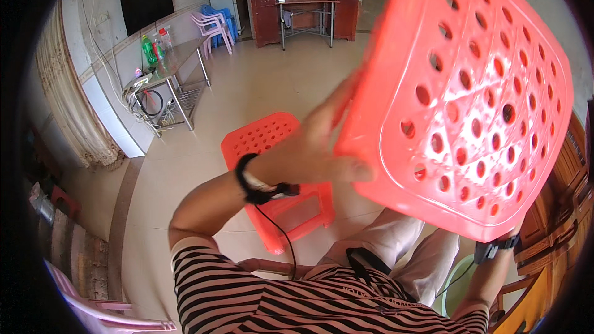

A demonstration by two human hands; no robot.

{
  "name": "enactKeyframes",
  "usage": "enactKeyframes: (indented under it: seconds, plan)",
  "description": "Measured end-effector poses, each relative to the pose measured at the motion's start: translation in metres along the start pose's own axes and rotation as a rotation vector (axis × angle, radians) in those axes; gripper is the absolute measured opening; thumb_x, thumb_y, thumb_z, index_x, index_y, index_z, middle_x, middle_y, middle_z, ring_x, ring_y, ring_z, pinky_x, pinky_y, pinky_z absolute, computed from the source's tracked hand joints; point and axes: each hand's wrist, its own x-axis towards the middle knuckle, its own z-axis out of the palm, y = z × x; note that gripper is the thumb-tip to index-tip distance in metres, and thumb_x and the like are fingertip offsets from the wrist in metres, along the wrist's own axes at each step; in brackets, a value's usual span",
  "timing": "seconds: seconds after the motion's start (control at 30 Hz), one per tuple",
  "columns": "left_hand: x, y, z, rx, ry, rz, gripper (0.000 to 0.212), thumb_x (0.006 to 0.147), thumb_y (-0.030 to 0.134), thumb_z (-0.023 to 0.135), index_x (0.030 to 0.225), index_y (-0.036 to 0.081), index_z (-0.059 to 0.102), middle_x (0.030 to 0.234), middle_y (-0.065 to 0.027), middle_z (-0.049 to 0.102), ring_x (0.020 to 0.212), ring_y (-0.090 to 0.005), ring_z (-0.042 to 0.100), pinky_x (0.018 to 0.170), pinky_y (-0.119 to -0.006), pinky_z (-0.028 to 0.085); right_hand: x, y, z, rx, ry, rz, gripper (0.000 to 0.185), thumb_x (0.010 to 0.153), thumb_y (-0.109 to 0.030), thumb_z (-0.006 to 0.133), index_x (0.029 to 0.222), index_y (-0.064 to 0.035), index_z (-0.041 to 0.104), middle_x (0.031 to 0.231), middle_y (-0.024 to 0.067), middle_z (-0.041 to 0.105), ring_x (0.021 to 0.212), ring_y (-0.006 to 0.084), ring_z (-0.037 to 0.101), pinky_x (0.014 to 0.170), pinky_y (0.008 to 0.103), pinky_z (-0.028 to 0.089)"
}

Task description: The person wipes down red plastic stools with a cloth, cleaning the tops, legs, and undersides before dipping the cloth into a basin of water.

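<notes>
A red plastic stool is raised in front of me, its seat tilted towards the camera. Rows of round holes pierce the seat. My left hand grips its left edge, thumb on the near side and fingers partly behind. At the lower right my right hand is at the stool's bottom corner, mostly hidden behind it, so its fingers do not show. Both wrists wear black straps with cables. A second red plastic stool stands on the floor, partly covered by my left arm.
A light green basin is beside my right leg. Carved wooden furniture lies right. Pink plastic armchair stands lower left. A metal-legged table with bottles and cables is along the left wall; a dark red desk is at the back.
</notes>
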Motion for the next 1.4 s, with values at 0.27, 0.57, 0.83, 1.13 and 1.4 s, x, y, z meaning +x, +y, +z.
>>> enactKeyframes:
  seconds: [0.27, 0.57, 0.83, 1.13, 1.4]
  plan:
    - [-0.078, 0.08, 0.027, 0.444, 0.712, 0.245, 0.105, 0.08, 0.048, 0.088, 0.158, 0.0, 0.037, 0.156, -0.0138, 0.049, 0.139, -0.025, 0.052, 0.114, -0.04, 0.045, 0.045, 0.049, 0.089, 0.058, -0.266, 0.219, 0.042, 0.103, -0.037, 0.065, 0.124, -0.001, 0.062, 0.111, 0.0097, 0.068, 0.095, 0.0186, 0.066, 0.081, 0.0344, 0.054]
    - [-0.154, 0.159, -0.052, -0.183, 0.699, 0.411, 0.066, 0.109, 0.041, 0.054, 0.159, 0.003, 0.035, 0.158, -0.0106, 0.046, 0.145, -0.0268, 0.045, 0.123, -0.046, 0.032, 0.097, 0.105, 0.142, -0.221, -0.289, 0.253, 0.034, 0.102, -0.034, 0.067, 0.111, -0.0022, 0.072, 0.077, 0.006, 0.071, 0.059, 0.0141, 0.065, 0.048, 0.0286, 0.05]
    - [-0.073, 0.166, -0.179, 0.219, 1.191, -0.029, 0.067, 0.101, 0.049, 0.066, 0.148, 0.005, 0.051, 0.15, -0.0116, 0.057, 0.135, -0.0248, 0.056, 0.114, -0.045, 0.044, 0.115, 0.119, 0.077, -0.408, 0.007, 0.366, 0.029, 0.096, -0.03, 0.075, 0.103, -0.0018, 0.071, 0.075, 0.0077, 0.069, 0.057, 0.0163, 0.063, 0.044, 0.0295, 0.049]
    - [-0.146, 0.036, -0.305, -0.008, 1.396, -0.119, 0.07, 0.1, 0.061, 0.055, 0.151, 0.014, 0.048, 0.151, -0.0065, 0.053, 0.137, -0.0256, 0.052, 0.114, -0.046, 0.044, 0.119, 0.143, 0.034, -0.479, 0.097, 0.424, 0.026, 0.093, -0.022, 0.078, 0.101, 0.0011, 0.071, 0.081, 0.0084, 0.071, 0.066, 0.0165, 0.065, 0.061, 0.0296, 0.052]
    - [-0.121, 0.036, -0.278, 0.132, 1.326, -0.131, 0.074, 0.101, 0.066, 0.05, 0.153, 0.013, 0.044, 0.152, -0.009, 0.052, 0.137, -0.0275, 0.052, 0.108, -0.047, 0.05, 0.118, 0.16, -0.012, -0.419, 0.177, 0.531, 0.024, 0.092, -0.019, 0.079, 0.1, 0.0018, 0.072, 0.082, 0.0076, 0.07, 0.069, 0.0158, 0.066, 0.062, 0.0287, 0.053]
